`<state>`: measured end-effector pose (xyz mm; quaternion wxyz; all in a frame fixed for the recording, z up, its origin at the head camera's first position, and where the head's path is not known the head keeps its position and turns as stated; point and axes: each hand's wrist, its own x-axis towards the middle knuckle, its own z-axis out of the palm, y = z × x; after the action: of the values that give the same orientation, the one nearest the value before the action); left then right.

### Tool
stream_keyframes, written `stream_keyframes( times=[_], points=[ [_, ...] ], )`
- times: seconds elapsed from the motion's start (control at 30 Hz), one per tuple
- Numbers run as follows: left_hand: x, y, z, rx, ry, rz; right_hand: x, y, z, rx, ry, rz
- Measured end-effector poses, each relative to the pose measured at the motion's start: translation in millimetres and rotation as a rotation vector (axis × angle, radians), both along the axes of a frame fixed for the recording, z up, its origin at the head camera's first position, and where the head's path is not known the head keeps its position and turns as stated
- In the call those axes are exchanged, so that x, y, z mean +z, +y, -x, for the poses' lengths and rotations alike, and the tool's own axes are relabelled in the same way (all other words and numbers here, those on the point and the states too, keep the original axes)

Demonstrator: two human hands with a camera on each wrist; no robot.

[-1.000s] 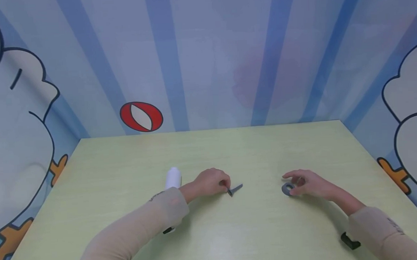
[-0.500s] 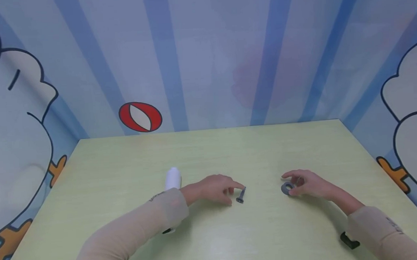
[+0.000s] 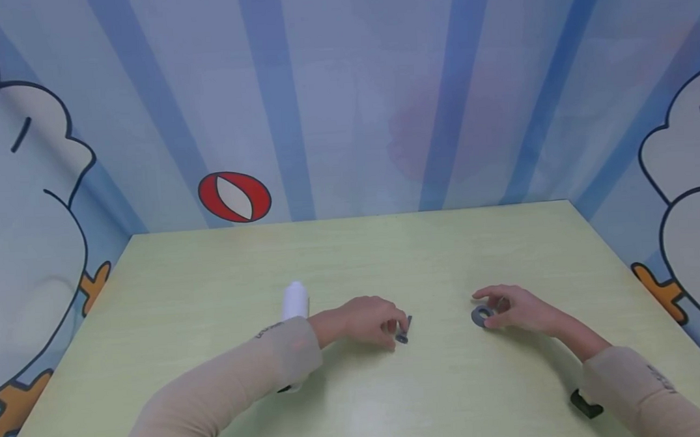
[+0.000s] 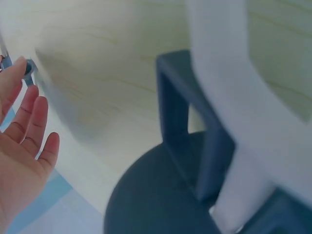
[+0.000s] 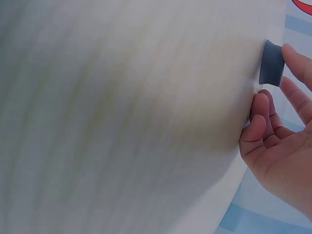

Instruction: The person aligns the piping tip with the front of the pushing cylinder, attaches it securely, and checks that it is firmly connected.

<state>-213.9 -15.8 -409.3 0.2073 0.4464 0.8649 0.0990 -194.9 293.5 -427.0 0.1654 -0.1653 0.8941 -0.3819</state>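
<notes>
Left hand (image 3: 373, 320): fingers bent over the bolt (image 3: 402, 339), index finger at its shaft and thumb near its head; I cannot tell whether they pinch it or only touch it.
Change at the bolt: a second ago finger and thumb were at its head, with its thin end slanting to the right; half a second ago the index finger reached out to that thin end. Now the bolt points more nearly away from the person and the finger has curled down over the shaft.
Meaning: the bolt seems to be being turned for a better hold; judged so, it is not yet brought to the ring (image 3: 476, 316).
Right hand (image 3: 521, 310): thumb touching the ring, index finger apart from it; whether it is gripped I cannot tell. Its pose matches the earlier views.
Bolt and ring: well apart, low over the table (image 3: 340, 258), between the hands.
Hands: two.
Bolt: one.
Ring: one.
White cylinder (image 3: 295, 301): one, partly hidden behind the left sleeve (image 3: 217, 397).
</notes>
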Motion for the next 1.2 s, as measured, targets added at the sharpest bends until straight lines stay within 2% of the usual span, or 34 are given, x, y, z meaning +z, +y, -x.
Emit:
stream_keyframes(
  times=[0.23, 0.6, 0.93, 1.2],
  points=[
    [1.6, 0.1, -2.6, -0.043, 0.013, 0.012, -0.6, 0.6, -0.1, 0.008, -0.002, 0.005],
    [-1.4, -1.4, -2.1, -0.068, 0.099, 0.013, 1.7, -0.2, -1.7, 0.033, 0.018, 0.007],
    [3.0, -11.3, 3.3, 0.039, 0.097, -0.104, 2.5, -1.4, -2.6, 0.044, 0.011, 0.005],
    [11.5, -22.6, 3.4, 0.083, 0.087, -0.205, -0.1, -1.9, -1.8, 0.02, 0.037, -0.036]
  ],
)
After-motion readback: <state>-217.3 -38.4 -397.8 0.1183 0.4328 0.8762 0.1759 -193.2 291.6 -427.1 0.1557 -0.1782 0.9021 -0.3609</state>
